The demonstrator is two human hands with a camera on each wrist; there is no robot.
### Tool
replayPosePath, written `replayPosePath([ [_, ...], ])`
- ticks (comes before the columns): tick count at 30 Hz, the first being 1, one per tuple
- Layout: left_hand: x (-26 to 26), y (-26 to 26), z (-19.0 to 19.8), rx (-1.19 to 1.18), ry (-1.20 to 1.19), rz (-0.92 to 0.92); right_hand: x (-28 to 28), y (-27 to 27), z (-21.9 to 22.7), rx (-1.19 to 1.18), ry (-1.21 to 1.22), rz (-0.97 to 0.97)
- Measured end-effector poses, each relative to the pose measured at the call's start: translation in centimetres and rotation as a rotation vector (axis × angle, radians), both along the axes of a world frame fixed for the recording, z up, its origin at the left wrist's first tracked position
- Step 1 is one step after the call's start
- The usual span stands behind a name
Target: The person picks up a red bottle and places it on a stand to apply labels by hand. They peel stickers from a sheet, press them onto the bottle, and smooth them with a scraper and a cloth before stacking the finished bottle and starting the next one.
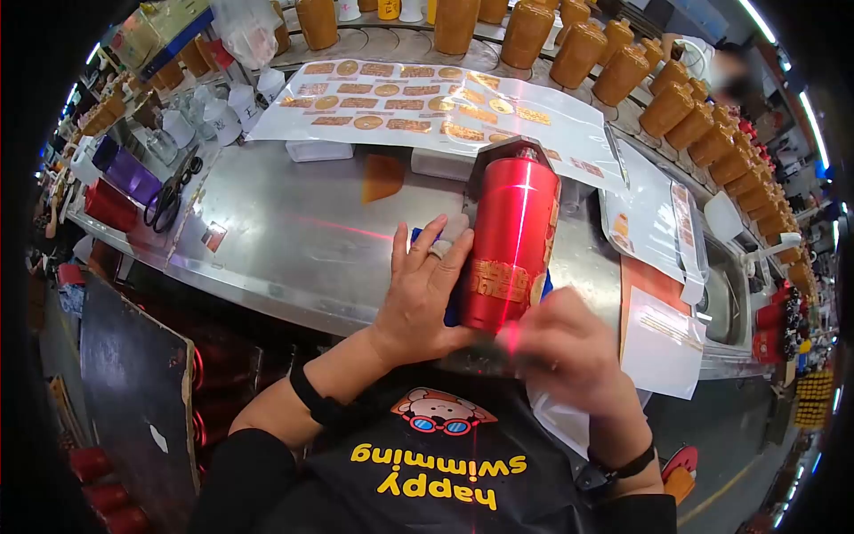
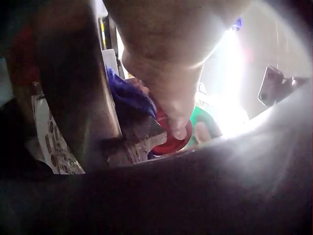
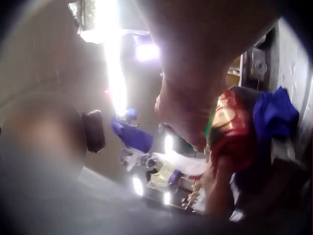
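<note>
A red bottle [image 1: 511,236] with gold lettering lies tilted, its neck away from me, over a dark stand and blue cloth [image 3: 275,115]. My left hand [image 1: 422,298] rests along its left side with fingers spread and fairly straight, a ring on one. The left thumb [image 2: 176,117] touches the bottle's round red base [image 2: 171,146]. At the base's right my right hand [image 1: 569,347] is blurred, with curled fingers. A flat green piece [image 2: 201,122] shows at its fingertips; its kind is hidden.
Sheets of gold labels [image 1: 400,102] lie across the back of the metal worktable [image 1: 285,222]. Brown bottles [image 1: 578,55] line the curved conveyor behind. Scissors [image 1: 169,200] and a purple container [image 1: 129,173] stand at left. A white sheet [image 1: 663,343] and a sink [image 1: 731,276] are at right.
</note>
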State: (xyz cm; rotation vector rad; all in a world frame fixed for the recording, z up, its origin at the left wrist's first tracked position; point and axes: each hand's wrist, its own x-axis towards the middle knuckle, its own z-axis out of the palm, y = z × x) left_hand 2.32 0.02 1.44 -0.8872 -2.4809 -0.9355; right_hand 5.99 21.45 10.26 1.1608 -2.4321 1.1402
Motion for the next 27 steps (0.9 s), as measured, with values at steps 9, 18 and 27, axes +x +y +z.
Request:
replayPosePath([
  [9,0.2,0.2,0.4,-0.012,0.014,0.013,-0.5,0.3,-1.5,0.055,0.259,-0.473],
  [18,0.0,0.6,0.9,0.0,0.05,0.02,-0.4,-0.5,-0.3,0.128,0.205,-0.249],
  [27,0.3,0.9,2.0,-0.036,0.142,0.053,0.5,-1.6,1.3,0.209,0.065,-0.017],
])
